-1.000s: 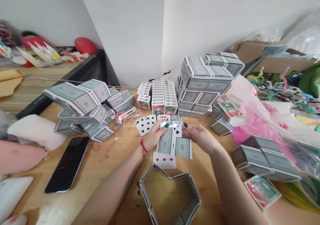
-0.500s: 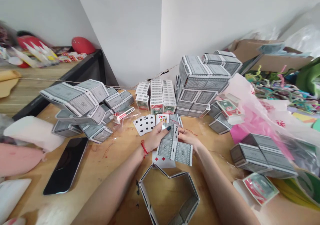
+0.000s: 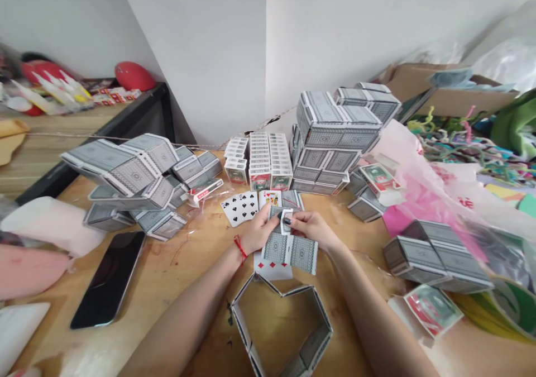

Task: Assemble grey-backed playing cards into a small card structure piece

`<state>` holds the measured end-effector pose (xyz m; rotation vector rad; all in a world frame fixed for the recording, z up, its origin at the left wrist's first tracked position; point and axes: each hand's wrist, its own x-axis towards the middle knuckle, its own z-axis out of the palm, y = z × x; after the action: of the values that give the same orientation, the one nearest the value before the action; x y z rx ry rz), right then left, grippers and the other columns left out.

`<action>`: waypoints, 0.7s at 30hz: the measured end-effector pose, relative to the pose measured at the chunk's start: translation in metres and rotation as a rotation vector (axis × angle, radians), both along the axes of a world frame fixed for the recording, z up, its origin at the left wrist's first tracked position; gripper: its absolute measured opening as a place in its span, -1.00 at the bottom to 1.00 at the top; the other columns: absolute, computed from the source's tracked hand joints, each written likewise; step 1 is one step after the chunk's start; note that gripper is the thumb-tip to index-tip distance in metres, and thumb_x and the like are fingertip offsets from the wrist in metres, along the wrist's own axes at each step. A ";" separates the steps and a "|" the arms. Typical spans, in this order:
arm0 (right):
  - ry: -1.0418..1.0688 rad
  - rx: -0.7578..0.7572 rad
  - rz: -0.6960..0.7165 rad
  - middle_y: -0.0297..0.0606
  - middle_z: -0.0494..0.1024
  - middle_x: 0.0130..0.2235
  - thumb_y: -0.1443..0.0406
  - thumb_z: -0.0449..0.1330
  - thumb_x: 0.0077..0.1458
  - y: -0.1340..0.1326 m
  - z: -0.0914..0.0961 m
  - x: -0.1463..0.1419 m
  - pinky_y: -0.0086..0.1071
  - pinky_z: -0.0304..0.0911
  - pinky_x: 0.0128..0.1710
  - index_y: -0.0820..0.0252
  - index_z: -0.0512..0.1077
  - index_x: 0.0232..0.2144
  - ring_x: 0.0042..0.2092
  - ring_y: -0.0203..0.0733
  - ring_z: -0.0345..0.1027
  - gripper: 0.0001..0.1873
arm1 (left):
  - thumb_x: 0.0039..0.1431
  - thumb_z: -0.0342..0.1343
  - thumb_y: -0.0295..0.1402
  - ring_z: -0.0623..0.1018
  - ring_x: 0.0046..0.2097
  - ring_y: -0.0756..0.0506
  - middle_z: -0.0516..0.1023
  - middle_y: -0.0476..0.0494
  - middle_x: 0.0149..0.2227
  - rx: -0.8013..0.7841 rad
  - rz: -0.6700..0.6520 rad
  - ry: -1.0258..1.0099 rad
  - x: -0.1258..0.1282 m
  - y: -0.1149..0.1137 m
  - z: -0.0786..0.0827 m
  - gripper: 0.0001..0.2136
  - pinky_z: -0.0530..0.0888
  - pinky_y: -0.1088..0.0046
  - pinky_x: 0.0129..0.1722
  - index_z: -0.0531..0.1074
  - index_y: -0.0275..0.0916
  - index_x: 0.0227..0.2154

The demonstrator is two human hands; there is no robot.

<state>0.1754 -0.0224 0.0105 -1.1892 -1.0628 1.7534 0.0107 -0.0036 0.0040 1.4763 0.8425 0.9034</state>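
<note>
Several grey-backed playing cards (image 3: 275, 247), joined edge to edge, are between my two hands. My left hand (image 3: 258, 230) pinches their upper left part, thumb on top. With thumb and fingers closed, my right hand (image 3: 312, 226) bends a card at the upper right, so its white-bordered end folds over. A diamond card (image 3: 273, 269) lies partly under the joined cards. Just beyond my hands lie a spade card (image 3: 242, 207) and a red-marked face card (image 3: 270, 197). Nearer me stands a heart-shaped ring of cards (image 3: 324, 310), open at the top.
Card-built blocks are stacked at left (image 3: 138, 170) and in a taller pile at right (image 3: 339, 137). Boxed decks (image 3: 259, 162) stand in rows between them. A phone (image 3: 108, 279) lies left; an opened card box (image 3: 433, 310) and a tape roll (image 3: 498, 310) are right.
My right hand has come inward over the joined cards and folded the upper right card over. My left hand keeps its hold. The whole view has shifted slightly.
</note>
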 end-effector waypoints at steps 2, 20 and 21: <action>-0.021 0.005 -0.004 -0.41 0.35 -0.63 0.06 0.31 -0.29 0.000 -0.001 -0.001 -0.47 0.09 -0.55 0.26 0.39 -0.65 -0.59 -0.39 0.17 -0.63 | 0.12 -0.04 -0.18 0.28 -0.38 0.00 0.28 0.00 -0.45 -0.006 -0.006 0.009 0.000 0.000 -0.001 -0.79 0.29 0.48 -0.34 0.22 -0.25 -0.43; -0.240 0.132 0.026 -0.46 0.19 -0.77 0.06 0.19 -0.13 -0.003 0.000 0.001 -0.48 -0.12 -0.70 0.21 0.20 -0.75 -0.70 -0.43 -0.01 -0.58 | -0.17 0.23 -0.29 0.40 -0.20 -0.10 0.39 -0.09 -0.25 0.040 -0.077 0.116 0.001 -0.003 0.004 -0.55 0.35 0.38 -0.19 0.20 -0.26 -0.20; -0.256 0.147 0.022 -0.46 0.18 -0.77 0.06 0.18 -0.13 -0.003 0.000 0.000 -0.48 -0.13 -0.70 0.20 0.19 -0.74 -0.70 -0.44 -0.02 -0.58 | -0.16 0.22 -0.30 0.40 -0.23 -0.08 0.39 -0.07 -0.27 0.040 -0.080 0.131 0.002 -0.003 0.005 -0.58 0.35 0.41 -0.23 0.20 -0.26 -0.22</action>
<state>0.1759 -0.0254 0.0101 -1.3369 -1.3346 1.5385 0.0124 -0.0070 0.0095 1.6065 0.8588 0.7749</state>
